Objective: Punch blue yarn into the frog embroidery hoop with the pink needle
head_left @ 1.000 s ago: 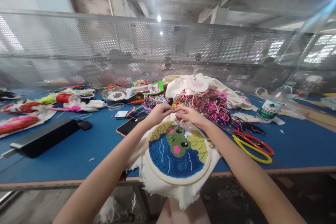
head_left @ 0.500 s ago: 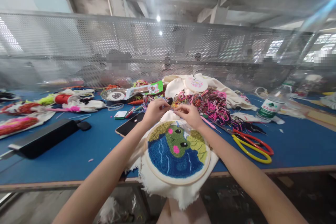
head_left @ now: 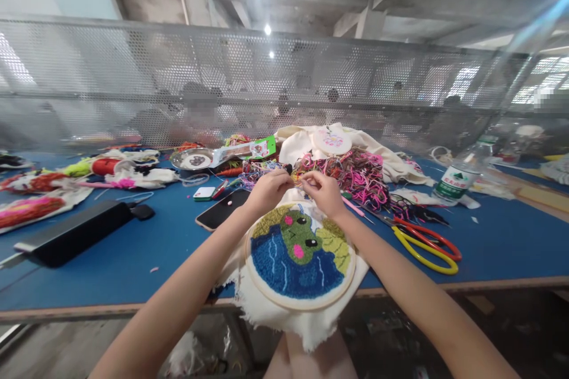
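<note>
An embroidery hoop [head_left: 299, 256] with a blue, green and yellow tufted frog picture lies on white cloth [head_left: 271, 314] at the table's near edge. Just beyond its far rim my left hand [head_left: 267, 189] and my right hand [head_left: 323, 192] meet, both with fingertips pinched together. They seem to pinch a thin strand or small tool between them, too small to name. A pink stick [head_left: 355, 208] lies on the table just right of my right hand.
On the blue table [head_left: 111, 249] lie red and yellow scissors [head_left: 424, 241], a phone [head_left: 219, 209], a black bar [head_left: 73, 234], a pink yarn tangle [head_left: 355, 174], a water bottle [head_left: 460, 174] and cloth piles. A mesh screen [head_left: 284, 89] stands behind, with people beyond it.
Both hands have lifted slightly away from the hoop's far rim toward the yarn pile and stay pinched together. The hoop has hardly moved.
</note>
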### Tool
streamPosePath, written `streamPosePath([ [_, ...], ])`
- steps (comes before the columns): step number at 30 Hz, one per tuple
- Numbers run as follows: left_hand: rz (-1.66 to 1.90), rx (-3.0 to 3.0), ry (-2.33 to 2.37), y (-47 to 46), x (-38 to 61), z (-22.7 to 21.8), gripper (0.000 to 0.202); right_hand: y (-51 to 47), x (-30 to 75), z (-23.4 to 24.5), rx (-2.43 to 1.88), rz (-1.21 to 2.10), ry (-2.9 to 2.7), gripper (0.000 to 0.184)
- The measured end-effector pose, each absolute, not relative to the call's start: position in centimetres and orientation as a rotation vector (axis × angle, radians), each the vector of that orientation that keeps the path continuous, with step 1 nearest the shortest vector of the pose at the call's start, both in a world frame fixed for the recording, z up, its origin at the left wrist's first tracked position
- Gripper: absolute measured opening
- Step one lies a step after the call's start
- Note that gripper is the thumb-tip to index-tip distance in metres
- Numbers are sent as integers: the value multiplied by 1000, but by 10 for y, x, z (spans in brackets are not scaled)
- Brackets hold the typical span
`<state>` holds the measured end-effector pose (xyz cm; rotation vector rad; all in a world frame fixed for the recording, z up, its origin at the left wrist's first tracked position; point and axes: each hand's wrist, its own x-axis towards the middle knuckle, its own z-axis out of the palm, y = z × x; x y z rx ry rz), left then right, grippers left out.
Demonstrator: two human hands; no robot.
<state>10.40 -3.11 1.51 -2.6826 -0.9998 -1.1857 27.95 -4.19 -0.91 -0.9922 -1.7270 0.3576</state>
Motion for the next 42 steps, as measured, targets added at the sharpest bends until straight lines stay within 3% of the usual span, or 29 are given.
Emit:
streamPosePath([
  [6, -1155, -2628, -1027, -33, 103, 15, 18, -40, 277, -13, -985, 425, -1754, 12],
  [12, -1152, -2646, -984, -30, 103, 10, 18, -34, 278, -14, -996, 478, -1764, 23],
  [18, -1190, -2677, -951, -29, 104, 8, 17, -40, 281, -9, -996, 396, -1848, 12],
  [23, -1359, -2631, -965, -29, 106, 7, 10, -42, 280, -8, -1009, 371, -1849, 13],
  [28, -1345, -2645, -924, -27, 105, 4, 16, -47, 277, -6, -1016, 338, -1866, 9],
  [37, -1465, -2619, -921, -30, 105, 7, 12, -35, 275, -13, -1017, 390, -1882, 24],
  [42, -1357, -2645, -953, -28, 103, 4, 18, -44, 277, -9, -1068, 282, -1931, 15],
])
